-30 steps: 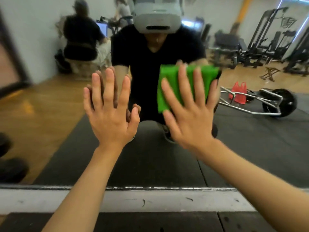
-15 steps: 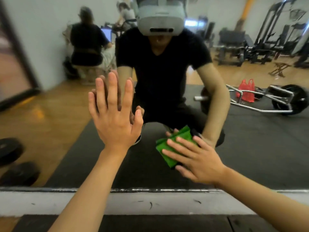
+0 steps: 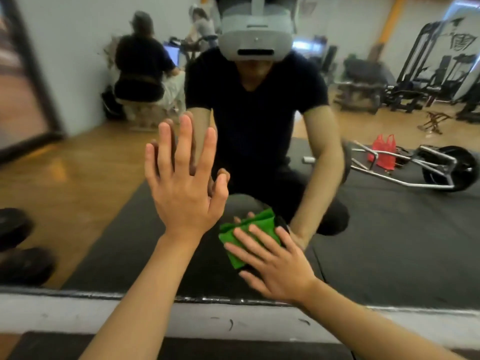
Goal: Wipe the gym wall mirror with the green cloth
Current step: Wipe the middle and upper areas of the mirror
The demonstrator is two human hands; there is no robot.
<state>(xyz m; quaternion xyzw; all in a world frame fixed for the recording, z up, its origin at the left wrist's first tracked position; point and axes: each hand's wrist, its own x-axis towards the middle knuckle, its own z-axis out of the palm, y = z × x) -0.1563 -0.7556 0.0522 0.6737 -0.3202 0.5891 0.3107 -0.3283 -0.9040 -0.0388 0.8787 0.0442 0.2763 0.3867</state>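
The wall mirror (image 3: 85, 203) fills most of the view and reflects a gym and a crouching person in black wearing a headset. My left hand (image 3: 185, 183) lies flat on the glass, fingers straight and spread, pointing up. Lower and to the right, my right hand (image 3: 275, 266) presses the folded green cloth (image 3: 246, 232) against the glass with straight fingers, close to the mirror's bottom edge. Part of the cloth is hidden under my fingers.
A white, scuffed ledge (image 3: 78, 318) runs below the mirror's bottom edge, with a dark mat (image 3: 207, 352) below it. In the reflection are weight plates (image 3: 23, 261) at left, a trap bar (image 3: 420, 172) with a red bag at right, gym machines, and two seated people behind.
My right hand has swept the cloth down from chest height to near the mirror's bottom edge, then shifted slightly left. My left hand has stayed flat on the glass.
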